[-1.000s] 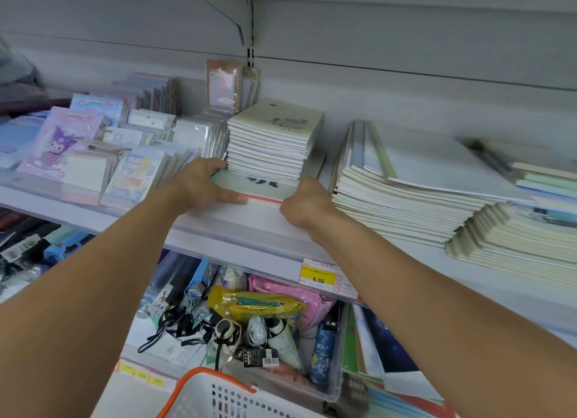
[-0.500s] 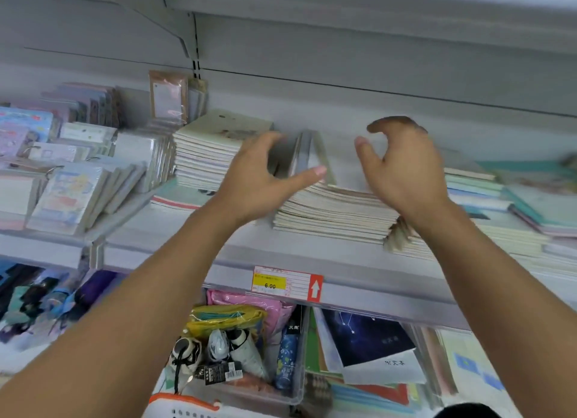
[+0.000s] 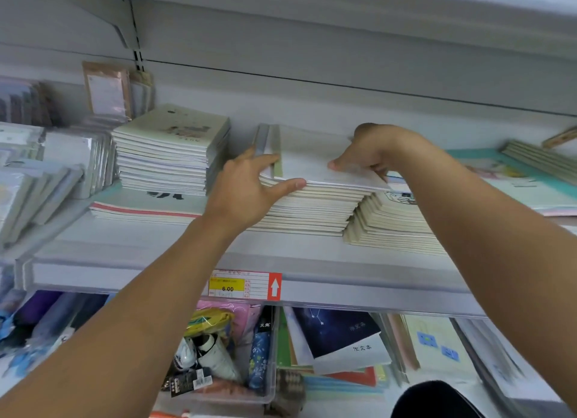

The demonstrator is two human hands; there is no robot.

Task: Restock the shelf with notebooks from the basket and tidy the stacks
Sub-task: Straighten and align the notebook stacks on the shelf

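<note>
A grey shop shelf with a pale back panel carries several piles of notebooks, with a yellow price tag on its front lip. Both hands work on the middle notebook stack, which leans and fans out toward the right. The left hand lies against the stack's left front corner with its fingers spread and nearly straight: the upper ones rest on the top cover near the spine, and the thumb presses along the edge of the uppermost notebooks. The right hand grips the top notebooks at their right edge, thumb flat on the cover and the other fingers curled underneath. A taller stack stands just left, and another slumped pile touches the middle stack's right side. A clear bin of umbrellas sits on the shelf below.
</note>
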